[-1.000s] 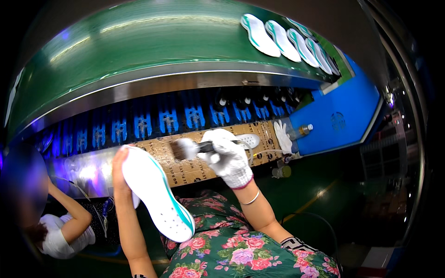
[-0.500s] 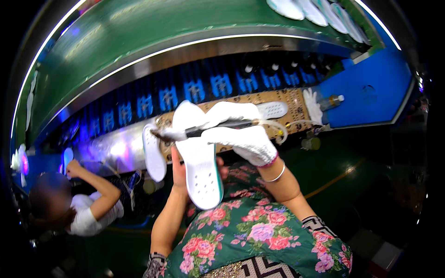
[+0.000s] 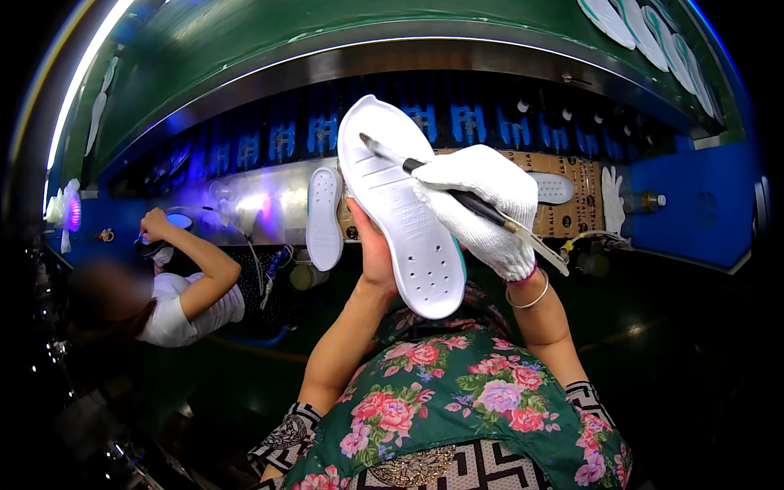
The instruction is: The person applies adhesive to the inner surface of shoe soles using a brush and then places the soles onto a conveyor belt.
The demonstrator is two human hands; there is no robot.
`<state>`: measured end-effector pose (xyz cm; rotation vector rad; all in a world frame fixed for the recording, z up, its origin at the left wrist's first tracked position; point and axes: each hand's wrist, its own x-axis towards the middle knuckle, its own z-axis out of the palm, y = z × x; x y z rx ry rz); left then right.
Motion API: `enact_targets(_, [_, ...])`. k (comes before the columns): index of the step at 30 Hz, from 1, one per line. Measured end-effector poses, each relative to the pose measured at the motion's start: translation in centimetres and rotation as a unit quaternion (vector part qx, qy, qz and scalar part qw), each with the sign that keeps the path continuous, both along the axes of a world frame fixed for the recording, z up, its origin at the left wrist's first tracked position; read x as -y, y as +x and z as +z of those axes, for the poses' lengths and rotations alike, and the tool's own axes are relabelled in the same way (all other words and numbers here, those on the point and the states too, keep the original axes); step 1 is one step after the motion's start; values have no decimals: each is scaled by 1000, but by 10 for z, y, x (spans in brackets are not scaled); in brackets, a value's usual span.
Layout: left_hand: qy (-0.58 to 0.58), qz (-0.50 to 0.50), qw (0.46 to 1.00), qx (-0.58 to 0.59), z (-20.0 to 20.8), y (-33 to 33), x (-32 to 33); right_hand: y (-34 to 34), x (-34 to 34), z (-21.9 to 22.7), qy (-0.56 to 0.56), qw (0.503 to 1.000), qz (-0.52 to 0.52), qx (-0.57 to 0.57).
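Observation:
My bare left hand (image 3: 374, 257) holds a white shoe sole (image 3: 420, 241) from beneath, its fingers mostly hidden behind it. The sole leans up to the left, with small holes in its lower part, ridges higher up and a teal edge on its right side. My right hand (image 3: 490, 184), in a white knit glove, grips a brush (image 3: 482, 209) with a black handle and a clear tube at its rear end. The dark bristle tip lies over the sole's upper part; whether it touches is hard to tell.
Another white sole (image 3: 324, 220) lies left on the bench, and a grey-white sole (image 3: 553, 188) on the cardboard (image 3: 572, 216). At right are a white glove (image 3: 612, 200) and a bottle (image 3: 645, 202). Several soles rest on the green belt (image 3: 327, 20). A co-worker (image 3: 192, 298) works at left.
The brush has turned from lying nearly level across the sole to slanting up-left over its upper part. The sole now stands higher and tilted. The view itself has shifted.

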<state>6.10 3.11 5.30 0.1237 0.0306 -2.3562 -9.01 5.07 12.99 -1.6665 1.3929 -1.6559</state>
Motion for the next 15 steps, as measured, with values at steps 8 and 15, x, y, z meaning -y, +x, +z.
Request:
enact_targets(8, [-257, -52, 906, 333, -6, 4, -10, 1, -1, -8, -72, 965, -61, -246])
enact_targets(15, [-159, -14, 940, 301, -18, 13, -1, 14, -8, -6, 35, 997, 3, 72])
